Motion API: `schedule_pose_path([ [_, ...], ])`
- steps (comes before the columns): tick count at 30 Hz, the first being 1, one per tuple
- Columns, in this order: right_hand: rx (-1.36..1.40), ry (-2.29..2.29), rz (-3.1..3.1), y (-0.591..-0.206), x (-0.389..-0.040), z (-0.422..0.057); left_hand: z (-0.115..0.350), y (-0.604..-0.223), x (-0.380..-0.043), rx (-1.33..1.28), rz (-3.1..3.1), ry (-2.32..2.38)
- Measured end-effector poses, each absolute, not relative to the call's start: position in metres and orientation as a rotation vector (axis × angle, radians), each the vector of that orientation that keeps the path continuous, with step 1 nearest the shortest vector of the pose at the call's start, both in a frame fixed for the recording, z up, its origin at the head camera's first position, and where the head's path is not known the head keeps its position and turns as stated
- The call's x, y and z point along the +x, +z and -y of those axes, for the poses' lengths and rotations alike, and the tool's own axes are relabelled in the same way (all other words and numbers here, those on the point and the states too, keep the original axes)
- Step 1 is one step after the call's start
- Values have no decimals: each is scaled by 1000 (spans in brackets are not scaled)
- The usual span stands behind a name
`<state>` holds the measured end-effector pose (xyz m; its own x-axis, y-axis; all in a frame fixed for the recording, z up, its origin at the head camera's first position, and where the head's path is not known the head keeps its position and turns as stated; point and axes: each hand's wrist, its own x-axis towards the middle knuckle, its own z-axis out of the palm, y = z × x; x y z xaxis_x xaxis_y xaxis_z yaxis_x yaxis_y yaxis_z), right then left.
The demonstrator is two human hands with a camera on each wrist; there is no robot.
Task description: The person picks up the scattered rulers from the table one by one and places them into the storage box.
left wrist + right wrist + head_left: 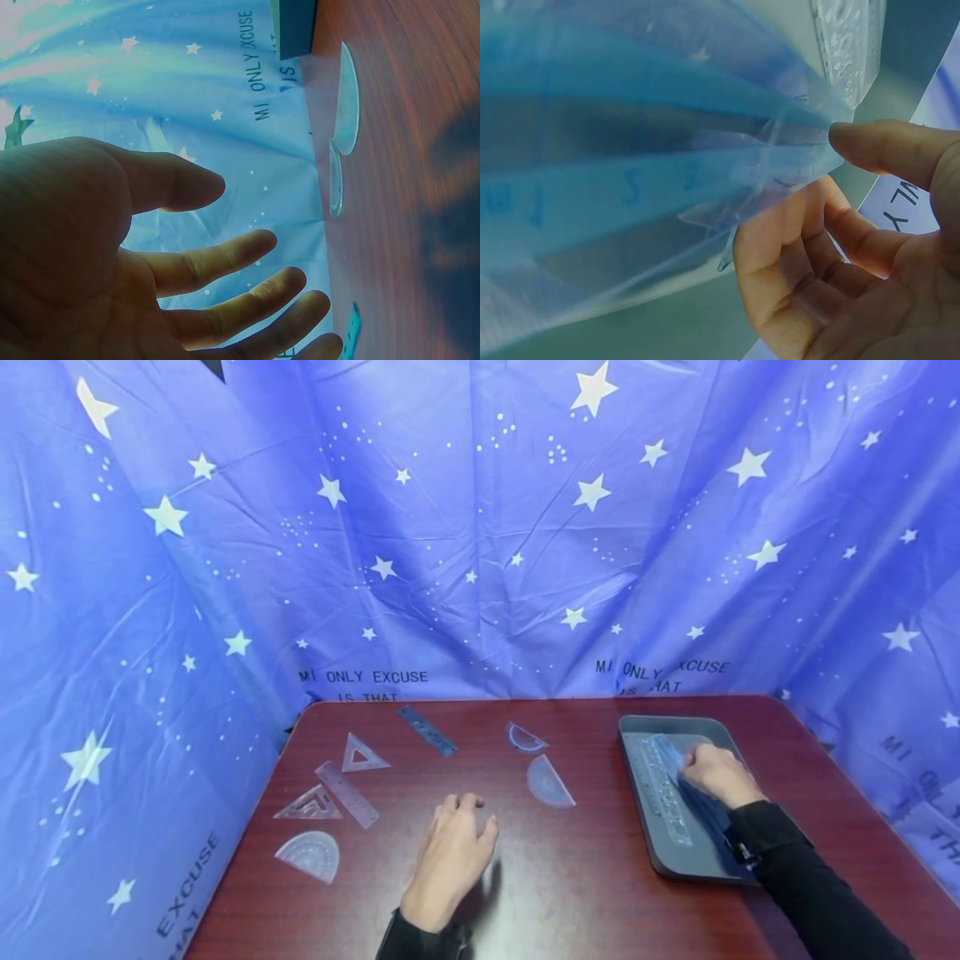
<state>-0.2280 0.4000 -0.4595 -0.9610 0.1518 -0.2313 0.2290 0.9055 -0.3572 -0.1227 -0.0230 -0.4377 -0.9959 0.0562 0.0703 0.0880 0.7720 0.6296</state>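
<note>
In the head view my right hand (720,772) is over the grey tray (652,852) at the right. Its thumb and fingers pinch the end of a clear, blue-tinted ruler (592,187), whose reversed numbers show up close in the right wrist view. A clear patterned ruler (667,797) lies in the tray beside the hand. My left hand (452,856) hovers over the middle front of the table, fingers spread and loosely bent, holding nothing. Nearest to it are a clear protractor (550,783) and a pinkish clear ruler (347,795).
On the brown table (570,877) lie a smaller protractor (525,738), a blue ruler (427,732), two set squares (363,753) and another protractor (313,855) at the left. A blue star-patterned curtain (480,527) closes off the back and sides.
</note>
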Motion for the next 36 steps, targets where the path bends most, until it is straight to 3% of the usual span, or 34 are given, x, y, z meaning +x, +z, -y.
schedule_pose_path([
  [14, 302, -553, -2866, -461, -223, -400, 35, -442, -125, -74, 2893, -1042],
  [23, 153, -547, -2928, -446, -218, -388, 67, -450, -128, 25, 2896, -1017],
  [36, -234, -609, -3011, -395, -158, -311, 147, -463, -133, 483, 2872, -810],
])
